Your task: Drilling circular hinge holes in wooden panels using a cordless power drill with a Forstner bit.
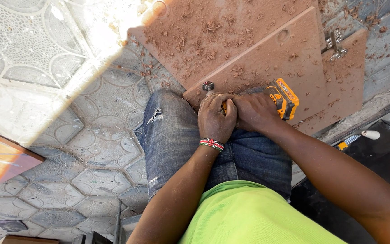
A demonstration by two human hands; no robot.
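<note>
An orange and black cordless drill lies sideways over my knees, held in both hands. My left hand wraps the front of the drill near the chuck. A round boring bit sticks out past its fingers and meets the edge of a reddish-brown board. My right hand grips the drill's handle. The board has a round recess cut near its far corner. A beaded wristband sits on my left wrist.
More reddish-brown boards lie stacked on the patterned floor, strewn with wood shavings. A metal hinge rests on a board at the upper right. A white-tipped tool lies at the right, and another board edge shows at the left.
</note>
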